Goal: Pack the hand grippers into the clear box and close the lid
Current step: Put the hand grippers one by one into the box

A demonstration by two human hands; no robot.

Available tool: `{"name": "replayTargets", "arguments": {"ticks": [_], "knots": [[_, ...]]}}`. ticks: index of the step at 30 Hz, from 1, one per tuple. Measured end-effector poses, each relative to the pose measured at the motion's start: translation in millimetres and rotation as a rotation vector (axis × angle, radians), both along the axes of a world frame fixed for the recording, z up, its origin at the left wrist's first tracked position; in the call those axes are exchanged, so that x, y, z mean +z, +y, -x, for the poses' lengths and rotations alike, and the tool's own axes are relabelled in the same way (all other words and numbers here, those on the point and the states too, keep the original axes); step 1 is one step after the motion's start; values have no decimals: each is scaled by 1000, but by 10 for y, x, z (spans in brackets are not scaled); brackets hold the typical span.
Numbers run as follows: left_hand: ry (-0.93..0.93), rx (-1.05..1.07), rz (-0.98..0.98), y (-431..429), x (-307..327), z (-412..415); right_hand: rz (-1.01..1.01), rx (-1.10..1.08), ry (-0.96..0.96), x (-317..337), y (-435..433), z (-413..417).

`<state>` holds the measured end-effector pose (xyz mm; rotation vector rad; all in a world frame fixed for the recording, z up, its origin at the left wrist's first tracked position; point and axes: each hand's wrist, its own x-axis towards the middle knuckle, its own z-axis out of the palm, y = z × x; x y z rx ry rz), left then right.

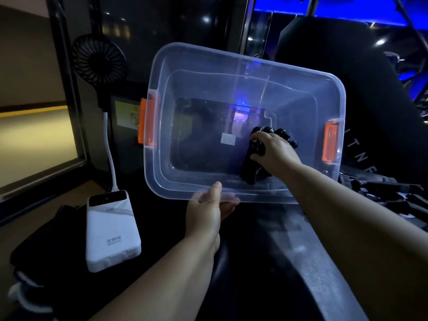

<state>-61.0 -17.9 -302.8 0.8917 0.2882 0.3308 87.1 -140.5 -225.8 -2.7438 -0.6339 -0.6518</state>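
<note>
Head camera: the clear box (243, 59) is open at the top, tilted toward the viewer and turned a little clockwise. An orange latch (147, 121) sits on its left end and a second orange latch (330, 141) on its right end. The left hand (206, 209) reaches up from below with the forearm angled up and to the right. It grips the near rim, thumb on top, and the fingers (228, 205) show through the plastic underneath. The right arm crosses in from the lower right, over the near rim and down into the box. There the right hand (275, 151) is palm down, its fingers (257, 137) curled round the black hand grippers (252, 172), which sit low in the right part of the box, against or just above its bottom. Left of the box lies a white power bank (111, 235). A white cable (110, 154) rises from it toward a black fan (99, 59).
</note>
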Motion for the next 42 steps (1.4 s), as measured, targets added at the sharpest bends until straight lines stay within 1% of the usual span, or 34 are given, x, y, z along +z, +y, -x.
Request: {"name": "replayTargets", "arguments": {"ticks": [4,8,12,15,19,21,23,25,30,34,42], "knots": [[11,1,-6,4,5,9,124,-29,-73,2,41,-91],[28,5,-4,11,-4,1,214,-116,-71,5,64,-217],[30,-1,9,11,15,12,271,-179,-95,58,8,-288],[30,0,21,10,32,13,307,-184,-90,70,-11,-319],[34,0,38,7,38,13,320,-202,-141,10,14,-321],[37,-1,37,8,32,11,304,-185,-179,-26,13,-324],[41,-3,34,9,26,5,340,-139,-217,-58,22,-337],[41,0,40,8,25,2,427,-80,-212,-84,55,-363],[40,4,42,11,34,12,636,23,-129,-116,205,-426],[46,8,46,9,45,11,742,26,-91,-132,235,-460],[44,-2,28,9,47,21,884,24,-162,-78,219,-434]]}}
